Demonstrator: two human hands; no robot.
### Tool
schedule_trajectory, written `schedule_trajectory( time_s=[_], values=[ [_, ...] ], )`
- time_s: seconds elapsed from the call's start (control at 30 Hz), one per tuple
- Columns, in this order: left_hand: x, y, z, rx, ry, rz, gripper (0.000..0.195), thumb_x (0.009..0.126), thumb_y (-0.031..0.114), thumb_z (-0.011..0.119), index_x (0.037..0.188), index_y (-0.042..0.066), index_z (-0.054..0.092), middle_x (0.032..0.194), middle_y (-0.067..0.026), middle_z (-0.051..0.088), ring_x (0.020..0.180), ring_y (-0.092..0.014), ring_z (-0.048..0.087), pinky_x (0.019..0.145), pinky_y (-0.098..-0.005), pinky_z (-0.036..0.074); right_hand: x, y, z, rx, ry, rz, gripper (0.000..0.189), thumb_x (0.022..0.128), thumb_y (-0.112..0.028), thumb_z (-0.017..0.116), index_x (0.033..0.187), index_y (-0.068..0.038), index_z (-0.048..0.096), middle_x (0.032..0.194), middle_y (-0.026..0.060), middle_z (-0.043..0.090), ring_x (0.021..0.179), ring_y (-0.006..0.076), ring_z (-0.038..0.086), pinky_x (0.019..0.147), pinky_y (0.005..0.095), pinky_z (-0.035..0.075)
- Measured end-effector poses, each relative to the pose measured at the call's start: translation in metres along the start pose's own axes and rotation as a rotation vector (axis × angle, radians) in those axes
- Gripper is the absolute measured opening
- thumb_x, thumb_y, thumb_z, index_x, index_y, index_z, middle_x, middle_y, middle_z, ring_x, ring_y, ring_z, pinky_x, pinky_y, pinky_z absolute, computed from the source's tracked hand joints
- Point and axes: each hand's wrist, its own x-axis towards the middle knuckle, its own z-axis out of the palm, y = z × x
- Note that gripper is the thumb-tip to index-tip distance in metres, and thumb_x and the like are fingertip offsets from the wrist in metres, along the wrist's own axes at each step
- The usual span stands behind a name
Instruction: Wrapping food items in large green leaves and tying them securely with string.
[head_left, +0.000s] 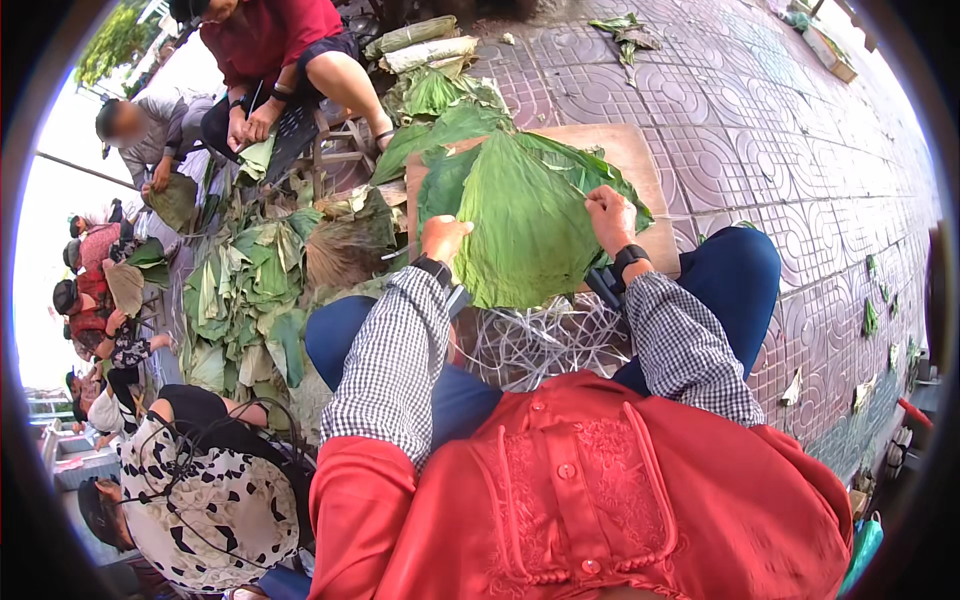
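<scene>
A broad green lotus leaf (525, 225) is spread before me, its narrow top pointing away. My left hand (445, 238) pinches its left edge between thumb and fingers. On the opposite edge, my right hand (612, 219) grips the leaf with the fingers curled in. Darker green leaves (444, 184) lie beneath and behind it. They rest on a wooden board (626, 142), which is partly covered. White plastic strips (544, 341) lie tangled below the board, between my knees.
A large heap of leaves (247, 292) lies to my left. Beyond the board are rolled leaf bundles (427, 54). A person in a red top (274, 45) handles a folded leaf, and another in a patterned top (210, 502) sits close at left. Patterned paving (765, 150) extends to the right.
</scene>
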Motion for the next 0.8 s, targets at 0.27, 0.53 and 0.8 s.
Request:
schedule_trajectory(
  time_s=[0.27, 0.53, 0.8],
  values=[
    [-0.034, 0.048, -0.004, 0.368, 0.024, -0.040, 0.027, 0.074, 0.021, 0.074, 0.084, -0.001, 0.062, 0.080, -0.0140, 0.063, 0.071, -0.027, 0.059, 0.066, -0.0405, 0.044, -0.014, -0.034, -0.011, -0.389, 0.085, -0.196, 0.038, 0.080, -0.021, 0.068, 0.114, -0.007, 0.061, 0.119, 0.0130, 0.063, 0.113, 0.0312, 0.055, 0.093, 0.0421, 0.045],
    [-0.079, 0.077, 0.030, 0.922, -0.062, 0.712, 0.080, 0.077, 0.044, 0.073, 0.137, 0.002, 0.040, 0.145, -0.0213, 0.035, 0.135, -0.038, 0.032, 0.108, -0.0492, 0.030, -0.052, -0.048, 0.019, -0.458, -0.181, -0.511, 0.075, 0.082, -0.037, 0.067, 0.140, 0.001, 0.038, 0.149, 0.0185, 0.032, 0.142, 0.0373, 0.023, 0.115, 0.0499, 0.020],
    [-0.077, 0.052, 0.029, 1.042, -0.324, 0.287, 0.108, 0.077, 0.065, 0.062, 0.153, 0.008, 0.010, 0.158, -0.0242, 0.000, 0.146, -0.039, -0.004, 0.116, -0.0568, 0.003, -0.059, -0.018, 0.025, -0.569, -0.245, -0.448, 0.087, 0.084, -0.053, 0.060, 0.146, -0.001, 0.029, 0.155, 0.0188, 0.022, 0.145, 0.0366, 0.013, 0.117, 0.0529, 0.008]
  ],
)
